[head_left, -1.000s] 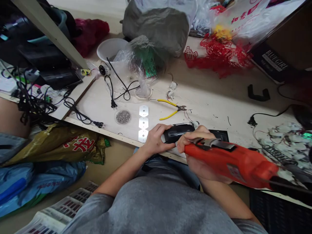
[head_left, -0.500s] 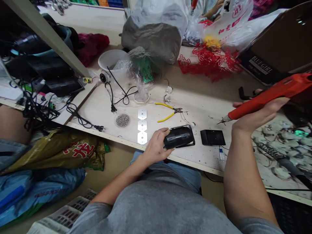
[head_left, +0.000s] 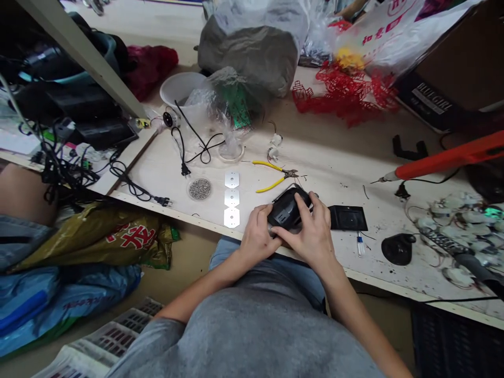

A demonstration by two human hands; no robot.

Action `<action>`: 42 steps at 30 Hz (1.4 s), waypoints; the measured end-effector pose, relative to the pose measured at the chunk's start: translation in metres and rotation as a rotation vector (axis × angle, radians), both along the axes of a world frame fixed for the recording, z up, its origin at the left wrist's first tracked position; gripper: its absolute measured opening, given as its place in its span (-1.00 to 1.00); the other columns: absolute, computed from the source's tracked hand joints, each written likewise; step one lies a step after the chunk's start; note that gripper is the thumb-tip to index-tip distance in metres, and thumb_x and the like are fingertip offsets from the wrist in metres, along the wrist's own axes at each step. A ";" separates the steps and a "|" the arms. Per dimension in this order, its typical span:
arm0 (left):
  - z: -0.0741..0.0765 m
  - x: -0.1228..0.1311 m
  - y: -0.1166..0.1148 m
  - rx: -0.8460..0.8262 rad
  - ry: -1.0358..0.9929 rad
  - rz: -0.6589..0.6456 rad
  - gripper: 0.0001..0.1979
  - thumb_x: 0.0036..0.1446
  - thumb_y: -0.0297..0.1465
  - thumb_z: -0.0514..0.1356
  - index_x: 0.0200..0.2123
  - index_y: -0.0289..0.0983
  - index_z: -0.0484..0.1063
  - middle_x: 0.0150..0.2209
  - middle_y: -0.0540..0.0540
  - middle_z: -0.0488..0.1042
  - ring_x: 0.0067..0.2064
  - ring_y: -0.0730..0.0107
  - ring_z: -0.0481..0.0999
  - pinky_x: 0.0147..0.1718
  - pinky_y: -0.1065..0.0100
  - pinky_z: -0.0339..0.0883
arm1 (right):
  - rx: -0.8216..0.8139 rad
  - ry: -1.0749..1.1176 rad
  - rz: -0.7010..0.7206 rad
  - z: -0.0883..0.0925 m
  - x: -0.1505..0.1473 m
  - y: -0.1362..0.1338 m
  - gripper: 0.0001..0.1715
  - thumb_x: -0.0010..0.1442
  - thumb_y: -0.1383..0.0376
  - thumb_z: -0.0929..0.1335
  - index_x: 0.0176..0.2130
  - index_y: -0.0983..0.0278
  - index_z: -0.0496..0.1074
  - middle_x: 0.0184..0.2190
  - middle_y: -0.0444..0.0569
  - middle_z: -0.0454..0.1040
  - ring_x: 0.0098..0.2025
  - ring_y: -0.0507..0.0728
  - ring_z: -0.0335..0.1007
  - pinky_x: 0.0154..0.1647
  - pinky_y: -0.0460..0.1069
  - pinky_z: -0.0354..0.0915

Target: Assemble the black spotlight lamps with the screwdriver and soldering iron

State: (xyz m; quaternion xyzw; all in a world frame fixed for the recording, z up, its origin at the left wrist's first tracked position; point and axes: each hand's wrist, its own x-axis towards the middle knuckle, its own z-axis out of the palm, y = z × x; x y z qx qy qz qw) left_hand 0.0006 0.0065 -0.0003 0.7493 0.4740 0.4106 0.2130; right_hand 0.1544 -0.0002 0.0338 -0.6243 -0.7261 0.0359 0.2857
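Near the bench's front edge, both my hands are closed on a black plastic housing (head_left: 286,209), which lies tilted between them. My left hand (head_left: 256,229) grips its left side, and my right hand (head_left: 316,231) has fingers over its top and right end. Part of the housing is hidden under my fingers. Just right of it lies a black rectangular tray-like part (head_left: 349,218). Behind the housing are yellow-handled cutters (head_left: 275,176), jaws spread. A red electric screwdriver (head_left: 441,161) hangs at the right, out of my hands.
Three silver plates (head_left: 232,198) lie in a column beside a round dish of screws (head_left: 199,188). Black power cords (head_left: 136,184) lie to the left. At the right are a black rounded part (head_left: 397,249), a small blue-and-clear item (head_left: 360,244), and a pile of white wired parts (head_left: 460,220).
My right hand has let go of the red screwdriver and come down onto the black housing. The housing has turned, its frame now toward the back. The screwdriver has swung right.
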 end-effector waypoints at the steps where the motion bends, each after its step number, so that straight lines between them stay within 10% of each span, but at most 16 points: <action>1: 0.000 0.000 0.000 -0.013 0.001 0.005 -0.28 -0.01 -0.46 0.26 0.23 -0.29 0.09 0.07 -0.28 0.38 0.12 0.03 0.46 0.07 0.00 0.45 | -0.011 0.008 0.020 0.000 0.004 0.002 0.01 0.13 -0.19 0.42 0.36 0.21 0.15 0.33 0.33 0.12 0.35 0.53 0.09 0.25 0.48 0.20; 17: -0.003 0.005 0.000 0.067 -0.019 0.057 -0.10 0.01 -0.47 0.22 0.40 -0.33 -0.07 0.06 -0.31 0.39 0.07 0.03 0.46 0.07 0.03 0.44 | 0.152 -0.044 0.061 0.018 0.005 0.006 -0.16 0.10 -0.02 0.48 0.26 0.19 0.26 0.22 0.25 0.20 0.22 0.49 0.16 0.18 0.41 0.23; 23: -0.003 0.005 0.002 0.032 -0.013 0.091 -0.03 -0.01 -0.36 0.35 0.40 -0.29 -0.05 0.00 -0.24 0.43 0.00 0.06 0.49 0.00 0.06 0.48 | 0.225 -0.003 -0.120 0.041 0.058 0.053 -0.06 0.05 -0.15 0.50 0.25 0.17 0.27 0.19 0.24 0.21 0.23 0.48 0.17 0.22 0.39 0.18; 32: 0.000 0.006 0.003 0.020 -0.007 0.110 -0.06 -0.04 -0.35 0.39 0.36 -0.30 0.03 -0.05 -0.22 0.42 -0.04 0.08 0.49 -0.02 0.06 0.48 | -0.003 0.081 -0.368 -0.008 0.121 0.137 -0.09 -0.19 -0.06 0.61 0.06 0.25 0.43 0.12 0.24 0.20 0.23 0.54 0.05 0.23 0.48 0.09; 42: 0.003 0.009 0.002 0.032 0.011 0.073 -0.12 0.06 -0.31 0.38 0.36 -0.30 0.03 -0.01 -0.25 0.38 0.01 0.07 0.45 0.02 0.05 0.45 | 0.164 0.097 -0.142 0.022 0.068 0.038 -0.72 0.30 0.14 0.37 -0.07 0.24 0.50 -0.16 0.10 0.51 -0.11 0.24 0.47 -0.11 0.15 0.44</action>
